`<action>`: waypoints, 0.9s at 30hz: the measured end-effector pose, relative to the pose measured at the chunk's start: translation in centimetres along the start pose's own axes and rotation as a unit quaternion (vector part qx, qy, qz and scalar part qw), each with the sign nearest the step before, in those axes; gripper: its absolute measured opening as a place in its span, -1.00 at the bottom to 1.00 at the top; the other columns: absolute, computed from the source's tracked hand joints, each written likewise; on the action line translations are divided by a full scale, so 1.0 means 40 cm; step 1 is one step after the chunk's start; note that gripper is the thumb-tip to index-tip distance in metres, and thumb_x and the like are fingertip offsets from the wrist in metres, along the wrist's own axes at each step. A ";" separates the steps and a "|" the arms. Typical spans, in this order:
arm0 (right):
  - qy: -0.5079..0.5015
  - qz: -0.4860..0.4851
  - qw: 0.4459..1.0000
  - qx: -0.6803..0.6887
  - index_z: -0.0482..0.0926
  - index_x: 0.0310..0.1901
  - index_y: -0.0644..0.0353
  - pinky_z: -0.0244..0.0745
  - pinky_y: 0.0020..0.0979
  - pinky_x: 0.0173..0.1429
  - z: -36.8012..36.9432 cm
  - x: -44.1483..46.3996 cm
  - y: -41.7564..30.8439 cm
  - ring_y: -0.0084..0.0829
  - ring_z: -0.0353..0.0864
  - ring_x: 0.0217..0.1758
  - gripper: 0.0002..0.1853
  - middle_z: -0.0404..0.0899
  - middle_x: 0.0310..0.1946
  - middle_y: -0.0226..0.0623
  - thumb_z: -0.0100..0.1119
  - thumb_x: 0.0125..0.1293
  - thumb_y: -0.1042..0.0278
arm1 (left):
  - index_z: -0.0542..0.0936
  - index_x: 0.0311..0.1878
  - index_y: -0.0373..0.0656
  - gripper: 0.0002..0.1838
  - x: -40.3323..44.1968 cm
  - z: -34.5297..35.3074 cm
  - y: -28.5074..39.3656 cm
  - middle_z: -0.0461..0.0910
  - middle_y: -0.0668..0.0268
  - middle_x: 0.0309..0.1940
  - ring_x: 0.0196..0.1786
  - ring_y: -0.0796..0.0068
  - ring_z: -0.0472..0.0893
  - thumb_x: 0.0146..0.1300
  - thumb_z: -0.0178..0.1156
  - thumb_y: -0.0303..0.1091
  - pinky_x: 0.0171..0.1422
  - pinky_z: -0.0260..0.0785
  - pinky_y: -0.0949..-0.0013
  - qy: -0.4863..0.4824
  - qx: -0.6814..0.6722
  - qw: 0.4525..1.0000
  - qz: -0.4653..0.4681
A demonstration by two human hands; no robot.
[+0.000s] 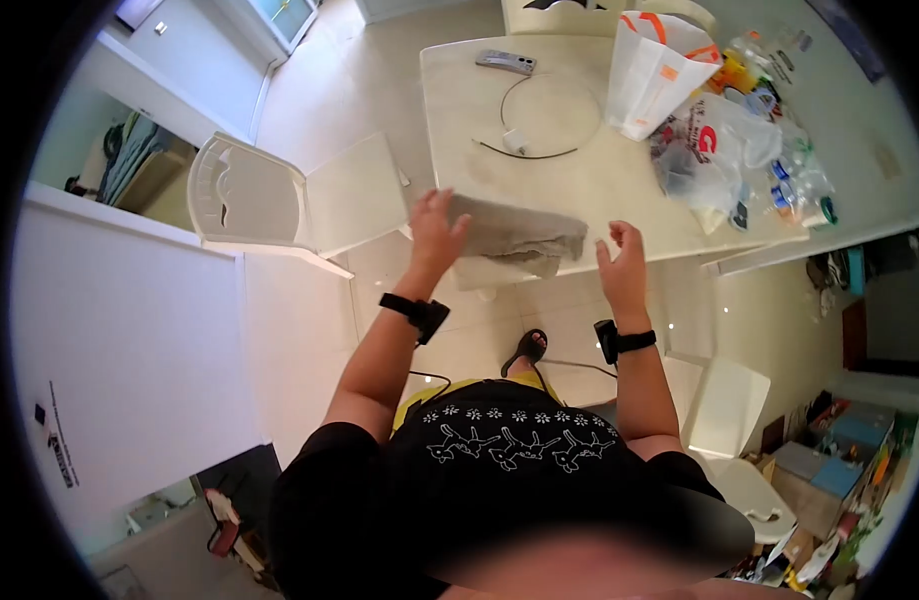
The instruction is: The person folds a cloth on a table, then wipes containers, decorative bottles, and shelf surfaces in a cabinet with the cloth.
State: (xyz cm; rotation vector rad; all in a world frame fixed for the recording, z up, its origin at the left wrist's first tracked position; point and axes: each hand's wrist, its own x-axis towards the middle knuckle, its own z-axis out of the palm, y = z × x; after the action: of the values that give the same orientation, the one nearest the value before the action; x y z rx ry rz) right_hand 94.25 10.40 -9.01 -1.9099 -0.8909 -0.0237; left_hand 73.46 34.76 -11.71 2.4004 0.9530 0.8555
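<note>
A grey-beige cloth point(514, 232) lies folded along the near edge of the table point(459, 130), with a rumpled lower edge. At the cloth's left end is my left hand point(437, 232), its fingers apart and its thumb near the cloth's upper corner. My right hand point(622, 260) hovers just right of the cloth, fingers curved and apart, with nothing between them. Beyond the cloth lie a cable with a white plug point(516, 140) and a phone point(505, 62).
On the table's right stand a white paper bag point(659, 80), a plastic bag point(714, 150) and several bottles point(794, 180). A white chair point(349, 195) is to the left. Another white chair point(729, 405) is at the lower right. Cables hang near my waist.
</note>
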 end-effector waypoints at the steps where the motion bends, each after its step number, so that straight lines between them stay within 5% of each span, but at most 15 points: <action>1: -0.052 -0.011 0.999 -0.009 0.44 0.11 0.28 0.44 -0.20 0.26 0.032 0.010 0.035 -0.10 0.53 0.13 -0.62 0.52 0.04 -0.08 0.25 0.30 0.40 | 0.49 0.30 -0.13 -0.42 -0.018 0.069 -0.019 0.40 -0.07 0.29 0.34 -0.13 0.35 0.19 0.35 -0.28 0.43 0.19 -0.01 -0.001 0.009 1.000 -0.013; 4: -0.185 -0.020 0.982 -0.031 0.38 0.26 0.25 0.27 -0.12 0.44 0.139 0.009 0.165 -0.02 0.34 0.37 -0.45 0.38 0.27 -0.01 0.28 0.27 0.33 | 0.30 0.45 -0.17 -0.20 -0.060 0.197 -0.032 0.18 -0.19 0.45 0.48 -0.27 0.15 0.20 0.35 -0.10 0.55 0.00 -0.09 -0.117 0.053 0.991 -0.035; 6: -0.264 -0.048 0.960 -0.083 0.29 0.37 0.24 0.18 -0.09 0.52 0.218 -0.007 0.222 0.10 0.13 0.52 -0.34 0.17 0.44 0.10 0.27 0.28 0.26 | 0.11 0.56 -0.13 -0.08 -0.073 0.230 -0.025 -0.10 -0.19 0.57 0.58 -0.36 -0.15 0.27 0.24 0.10 0.62 -0.27 -0.17 -0.270 0.140 0.939 -0.159; 7: -0.326 -0.020 0.943 -0.067 0.19 0.47 0.20 -0.06 0.04 0.60 0.238 0.003 0.226 0.24 -0.13 0.59 -0.23 -0.08 0.54 0.18 0.23 0.33 0.08 | 0.11 0.56 -0.13 -0.08 -0.072 0.246 -0.031 -0.10 -0.19 0.57 0.58 -0.36 -0.15 0.27 0.24 0.10 0.62 -0.27 -0.17 -0.266 0.141 0.938 -0.171; 9: -0.358 -0.016 0.923 -0.142 0.15 0.50 0.18 -0.21 0.11 0.61 0.297 0.017 0.226 0.25 -0.22 0.61 -0.19 -0.13 0.56 0.17 0.20 0.33 -0.02 | -0.08 0.62 -0.08 0.02 -0.061 0.262 -0.049 -0.37 -0.12 0.61 0.59 -0.36 -0.43 0.31 0.10 0.28 0.60 -0.54 -0.25 -0.334 0.151 0.909 -0.198; 12: -0.361 -0.025 0.903 -0.230 0.06 0.54 0.13 -0.48 0.21 0.59 0.346 0.030 0.234 0.26 -0.39 0.63 -0.10 -0.25 0.59 0.13 0.12 0.33 -0.22 | -0.15 0.63 -0.07 0.09 -0.065 0.279 -0.034 -0.51 -0.09 0.61 0.59 -0.31 -0.55 0.27 0.02 0.41 0.57 -0.69 -0.26 -0.336 0.178 0.898 -0.222; 19: -0.420 0.027 0.859 -0.292 -0.14 0.60 0.04 -0.76 0.23 0.55 0.377 0.096 0.196 0.20 -0.63 0.63 0.01 -0.50 0.62 0.03 -0.04 0.33 -0.42 | -0.24 0.63 -0.04 0.17 0.019 0.279 -0.019 -0.61 -0.05 0.60 0.57 -0.26 -0.66 0.21 0.01 0.49 0.54 -0.78 -0.27 -0.407 0.166 0.852 -0.283; 27: -0.447 0.055 0.827 -0.336 -0.18 0.61 0.02 -0.82 0.24 0.53 0.420 0.169 0.177 0.18 -0.67 0.63 0.01 -0.54 0.62 0.01 -0.10 0.35 -0.44 | -0.25 0.64 0.00 0.18 0.077 0.301 -0.024 -0.62 -0.03 0.60 0.58 -0.26 -0.64 0.19 -0.03 0.52 0.53 -0.79 -0.29 -0.425 0.190 0.843 -0.270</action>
State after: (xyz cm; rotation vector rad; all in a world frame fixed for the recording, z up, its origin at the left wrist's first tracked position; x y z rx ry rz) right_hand 97.50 25.74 -20.51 -2.6811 -1.5212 0.7892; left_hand 82.93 35.83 -19.78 2.2027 1.3444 -0.6254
